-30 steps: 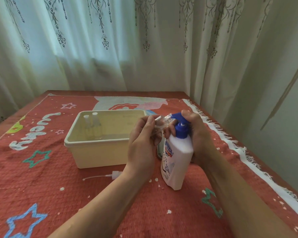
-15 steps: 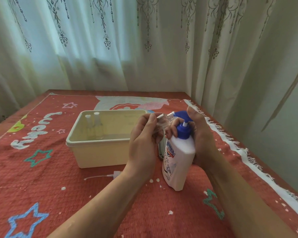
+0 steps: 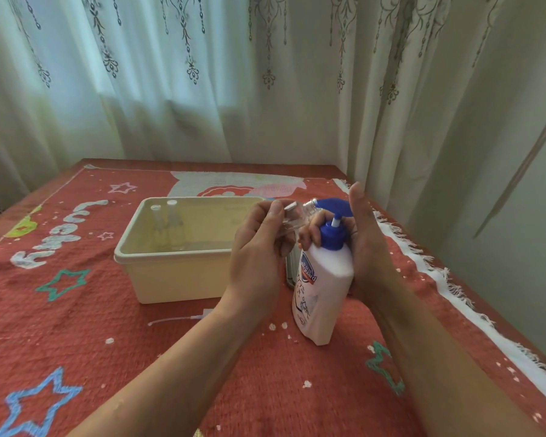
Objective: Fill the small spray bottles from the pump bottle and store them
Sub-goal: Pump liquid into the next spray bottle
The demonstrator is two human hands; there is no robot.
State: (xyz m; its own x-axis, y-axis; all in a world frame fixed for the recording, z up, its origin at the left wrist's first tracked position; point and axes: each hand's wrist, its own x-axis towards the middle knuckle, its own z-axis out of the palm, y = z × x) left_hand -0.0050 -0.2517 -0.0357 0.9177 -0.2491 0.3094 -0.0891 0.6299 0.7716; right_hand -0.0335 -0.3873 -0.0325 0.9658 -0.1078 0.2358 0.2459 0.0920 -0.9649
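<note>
Item: small spray bottle point(image 3: 293, 217), clear, grasped in left hand point(image 3: 259, 257); long axis tilted, neck twd pump spout just right of grip. Right hand point(image 3: 364, 247) wraps pump bottle point(image 3: 323, 288), thumb up. Bin point(image 3: 177, 269) left of grip; two bottles inside.

We kept both forearms stretched forward, our left hand point(image 3: 259, 253) curled with fingers pinched, our right hand point(image 3: 364, 244) cupped, thumb raised.
</note>
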